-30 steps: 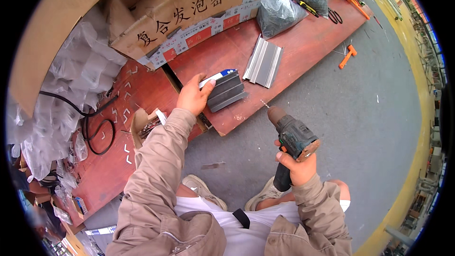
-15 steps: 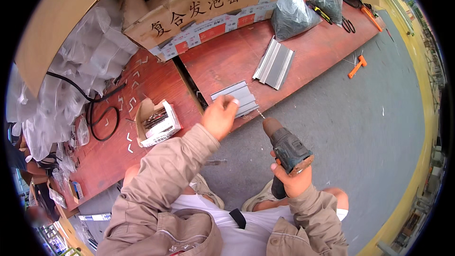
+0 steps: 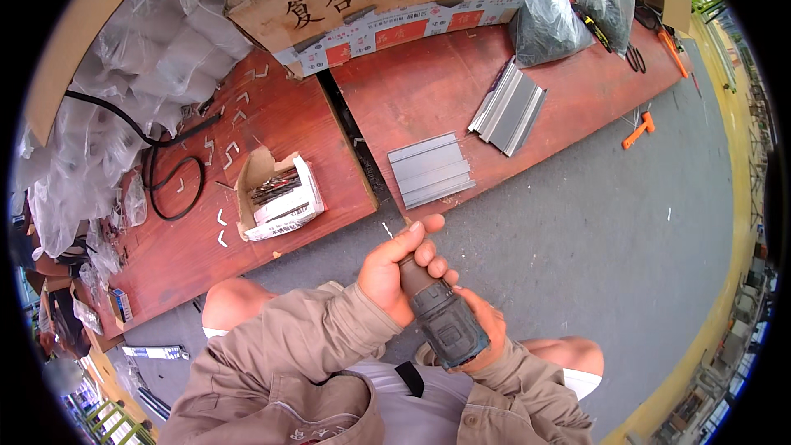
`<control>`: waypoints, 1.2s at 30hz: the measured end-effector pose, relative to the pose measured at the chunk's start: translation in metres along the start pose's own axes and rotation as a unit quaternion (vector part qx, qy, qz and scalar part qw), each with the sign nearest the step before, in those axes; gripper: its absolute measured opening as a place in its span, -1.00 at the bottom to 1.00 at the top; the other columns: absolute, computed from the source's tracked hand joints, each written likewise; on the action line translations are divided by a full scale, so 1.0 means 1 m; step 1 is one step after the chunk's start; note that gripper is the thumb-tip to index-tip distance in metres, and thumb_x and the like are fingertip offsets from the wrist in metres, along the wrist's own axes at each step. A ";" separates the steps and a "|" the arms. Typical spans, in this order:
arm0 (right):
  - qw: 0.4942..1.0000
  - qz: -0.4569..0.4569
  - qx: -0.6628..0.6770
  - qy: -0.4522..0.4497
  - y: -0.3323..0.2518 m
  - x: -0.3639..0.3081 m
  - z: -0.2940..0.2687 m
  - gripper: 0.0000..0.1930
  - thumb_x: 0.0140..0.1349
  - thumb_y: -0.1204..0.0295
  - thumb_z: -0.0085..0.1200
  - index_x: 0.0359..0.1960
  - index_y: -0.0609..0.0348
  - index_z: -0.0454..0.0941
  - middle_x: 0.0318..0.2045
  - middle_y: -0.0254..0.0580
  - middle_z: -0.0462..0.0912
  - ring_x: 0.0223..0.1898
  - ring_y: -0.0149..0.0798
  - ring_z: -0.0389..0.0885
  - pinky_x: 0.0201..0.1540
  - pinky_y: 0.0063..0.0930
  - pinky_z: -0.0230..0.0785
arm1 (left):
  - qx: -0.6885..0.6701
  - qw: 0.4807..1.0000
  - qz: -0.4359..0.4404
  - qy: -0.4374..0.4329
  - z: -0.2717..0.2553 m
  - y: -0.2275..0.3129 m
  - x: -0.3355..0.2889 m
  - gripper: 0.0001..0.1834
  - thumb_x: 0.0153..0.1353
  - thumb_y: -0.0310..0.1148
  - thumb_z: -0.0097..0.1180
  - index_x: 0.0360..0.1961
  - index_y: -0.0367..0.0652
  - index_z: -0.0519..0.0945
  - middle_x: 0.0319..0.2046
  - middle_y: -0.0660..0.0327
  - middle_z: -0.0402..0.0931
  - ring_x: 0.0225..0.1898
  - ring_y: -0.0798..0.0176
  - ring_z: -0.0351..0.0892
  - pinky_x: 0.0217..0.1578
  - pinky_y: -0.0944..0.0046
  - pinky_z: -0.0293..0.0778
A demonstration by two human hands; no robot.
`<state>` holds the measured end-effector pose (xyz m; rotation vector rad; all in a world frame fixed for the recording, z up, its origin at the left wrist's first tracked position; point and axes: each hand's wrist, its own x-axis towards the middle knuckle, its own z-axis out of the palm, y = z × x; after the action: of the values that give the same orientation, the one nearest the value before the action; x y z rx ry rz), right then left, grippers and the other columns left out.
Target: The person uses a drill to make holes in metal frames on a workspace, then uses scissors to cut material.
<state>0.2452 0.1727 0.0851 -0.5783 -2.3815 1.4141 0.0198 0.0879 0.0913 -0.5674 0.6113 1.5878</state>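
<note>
My right hand (image 3: 488,331) grips a dark cordless drill (image 3: 449,321) held over my lap, its handle hidden below the body. My left hand (image 3: 397,268) is wrapped round the drill's brown chuck (image 3: 417,275), thumb and fingers on its sides. A thin drill bit (image 3: 388,231) points up and left from the chuck end. Beyond the hands, a grey grooved metal profile piece (image 3: 431,170) lies at the near edge of the red table, touched by neither hand. Farther right lies a stack of similar profile pieces (image 3: 508,107).
On the red table (image 3: 280,115) stand a small open carton of drill bits (image 3: 284,198), a large cardboard box (image 3: 387,12) and bags of dark parts (image 3: 550,21). Black cord (image 3: 202,189) and plastic-wrapped rolls (image 3: 156,58) lie left. An orange-handled tool (image 3: 639,130) is at the right edge.
My left hand has left the grey profile piece and closed round the drill's chuck. The drill has come down and left, away from the table edge. The view has shifted slightly.
</note>
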 end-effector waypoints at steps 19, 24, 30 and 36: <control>0.982 0.134 -0.068 -0.117 -0.024 0.023 0.082 0.26 0.11 0.06 0.88 0.72 0.59 0.46 0.03 0.21 0.93 -0.04 0.19 0.96 0.13 0.03 0.79 | 0.592 0.749 0.288 0.080 -0.057 0.195 -0.044 -0.59 0.77 -0.05 0.31 0.24 -0.20 0.81 -0.11 0.04 0.86 -0.03 -0.14 0.90 0.08 -0.21 0.80; 0.983 0.128 -0.060 -0.116 -0.010 0.023 0.084 0.30 -0.02 0.14 0.93 0.73 0.54 0.49 0.06 0.16 0.95 -0.02 0.17 0.98 0.13 0.00 0.79 | 0.879 0.374 0.226 0.191 -0.100 0.278 -0.047 -0.68 0.61 -0.13 0.47 0.10 -0.15 0.92 0.00 -0.12 0.93 0.10 -0.34 0.93 0.16 -0.30 0.78; 0.972 0.183 -0.078 -0.125 -0.016 0.035 0.092 0.29 -0.07 0.22 0.93 0.73 0.49 0.51 0.08 0.10 0.97 0.00 0.17 0.99 0.14 -0.02 0.80 | 0.914 0.317 0.098 0.232 -0.165 0.286 -0.033 -0.74 0.63 -0.23 0.41 0.12 -0.13 0.95 0.04 -0.13 0.94 0.10 -0.36 0.94 0.18 -0.29 0.80; 0.983 0.135 -0.064 -0.107 -0.003 0.034 0.099 0.24 -0.02 0.25 0.90 0.72 0.48 0.53 0.12 0.13 0.96 0.03 0.19 1.00 0.18 -0.03 0.82 | 0.917 0.227 0.162 0.284 -0.168 0.278 -0.007 -0.76 0.57 -0.36 0.30 0.07 -0.08 0.95 0.01 0.02 0.93 0.18 -0.14 0.96 0.17 -0.12 0.87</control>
<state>0.1695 0.1128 0.0434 -0.8504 -2.6604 1.5049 -0.2543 -0.0536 -0.0109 1.0246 2.5770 -0.1604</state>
